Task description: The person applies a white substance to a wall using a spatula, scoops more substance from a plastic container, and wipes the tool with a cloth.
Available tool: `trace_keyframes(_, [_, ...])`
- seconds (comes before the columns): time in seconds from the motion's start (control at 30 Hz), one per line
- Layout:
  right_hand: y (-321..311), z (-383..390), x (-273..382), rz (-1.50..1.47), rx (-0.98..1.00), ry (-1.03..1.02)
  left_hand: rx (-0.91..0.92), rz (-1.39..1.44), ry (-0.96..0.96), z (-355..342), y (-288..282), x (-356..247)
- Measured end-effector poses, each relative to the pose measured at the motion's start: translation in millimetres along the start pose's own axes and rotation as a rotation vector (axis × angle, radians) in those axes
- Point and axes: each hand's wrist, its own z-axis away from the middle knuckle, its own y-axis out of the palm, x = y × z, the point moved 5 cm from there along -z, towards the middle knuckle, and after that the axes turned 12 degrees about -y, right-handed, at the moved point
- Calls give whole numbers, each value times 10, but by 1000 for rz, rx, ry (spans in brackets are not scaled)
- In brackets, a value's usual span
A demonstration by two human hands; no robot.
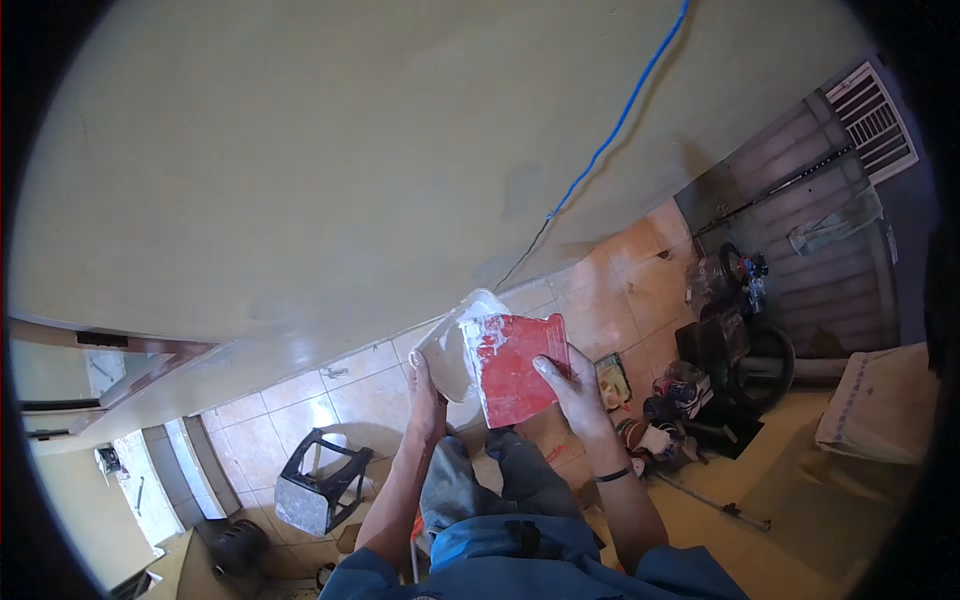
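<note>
Chest-high in front of me, my left hand (427,398) is closed on the side of a pale plastic tub (443,352), its thumb up on the rim. My right hand (582,392) grips a broad red plastic putty spreader (522,372) by its ribbed right edge, thumb on the near face. White paste (484,332) coats the spreader's left edge and top left corner. That edge overlaps the tub's opening and hides part of its inside. White smears mark the fingers of both hands.
A plain wall (300,180) rises ahead, with a blue cord (610,140) hanging down it. On the tiled floor (360,377) a black stool (318,485) stands to the left. Black wheeled equipment (725,345), assorted items and a white sack (875,405) are on the right.
</note>
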Motion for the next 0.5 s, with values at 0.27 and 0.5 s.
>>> trace_keyframes(0.27, [-272, -279, 128, 0, 102, -85, -5, 43, 131, 58, 560, -102])
trace_keyframes(0.5, [-349, -333, 509, -40, 150, -119, -22, 101, 212, 340, 871, -302])
